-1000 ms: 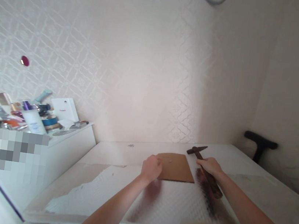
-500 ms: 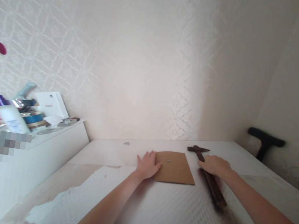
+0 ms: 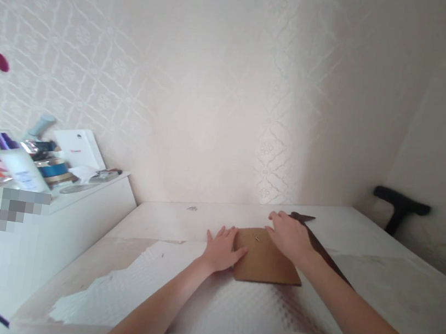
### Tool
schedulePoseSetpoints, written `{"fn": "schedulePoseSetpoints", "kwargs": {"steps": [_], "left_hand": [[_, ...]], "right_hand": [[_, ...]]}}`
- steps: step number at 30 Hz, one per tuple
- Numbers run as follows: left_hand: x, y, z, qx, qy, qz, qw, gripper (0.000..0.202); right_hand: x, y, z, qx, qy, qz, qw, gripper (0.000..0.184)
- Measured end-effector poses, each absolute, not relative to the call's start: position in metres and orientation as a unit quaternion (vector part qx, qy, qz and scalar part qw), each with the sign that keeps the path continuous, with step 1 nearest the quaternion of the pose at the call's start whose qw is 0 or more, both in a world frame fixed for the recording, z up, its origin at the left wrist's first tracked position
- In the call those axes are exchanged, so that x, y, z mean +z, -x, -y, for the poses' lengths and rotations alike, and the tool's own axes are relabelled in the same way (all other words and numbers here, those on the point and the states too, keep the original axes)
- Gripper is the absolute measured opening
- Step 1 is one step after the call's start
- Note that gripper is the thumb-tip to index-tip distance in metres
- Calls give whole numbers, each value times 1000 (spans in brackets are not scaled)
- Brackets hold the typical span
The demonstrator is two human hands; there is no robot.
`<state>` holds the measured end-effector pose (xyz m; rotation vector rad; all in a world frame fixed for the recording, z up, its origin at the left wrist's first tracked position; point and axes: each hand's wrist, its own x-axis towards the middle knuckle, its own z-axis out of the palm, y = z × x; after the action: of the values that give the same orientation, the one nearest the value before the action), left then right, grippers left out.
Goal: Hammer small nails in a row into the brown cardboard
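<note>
A brown square board lies flat on the white table. My left hand rests open with fingers spread on the board's left edge. My right hand lies over the board's far right part, fingers reaching toward a small nail on it. A dark hammer lies on the table just behind and under my right forearm, no longer gripped.
A lower white shelf on the left carries bottles, jars and a white box. A black handle stands at the far right by the wall. Torn paper covers the table's near part.
My right hand let go of the hammer and moved left onto the board. My left hand opened from a closed grip and lay flat on the board's left edge.
</note>
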<state>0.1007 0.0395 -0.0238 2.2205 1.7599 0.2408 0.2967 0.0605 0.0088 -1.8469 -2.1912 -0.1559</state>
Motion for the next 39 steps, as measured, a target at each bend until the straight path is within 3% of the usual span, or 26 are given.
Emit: {"fn": "schedulePoseSetpoints", "kwargs": {"steps": [4,12,16,19,27,39], "left_hand": [[-18,-98,-44,123,-747,-630,176,67],[-26,-113,-83,293,-679,-652,166,34],[-33,-115,-86,302,-720,-601,169,30],[-28,-112,-82,310,-727,-587,176,28],[-14,-114,-72,333,-707,-562,271,25],[-17,-113,-72,341,-698,-564,280,12]], "right_hand": [[-13,-268,-66,45,607,779,149,19],[-30,-264,-90,102,608,764,189,20],[-34,-271,-94,126,595,760,229,20],[-40,-273,-95,167,571,743,305,18],[-48,-264,-96,316,514,666,439,14],[-43,-259,-89,392,470,628,481,15]]}}
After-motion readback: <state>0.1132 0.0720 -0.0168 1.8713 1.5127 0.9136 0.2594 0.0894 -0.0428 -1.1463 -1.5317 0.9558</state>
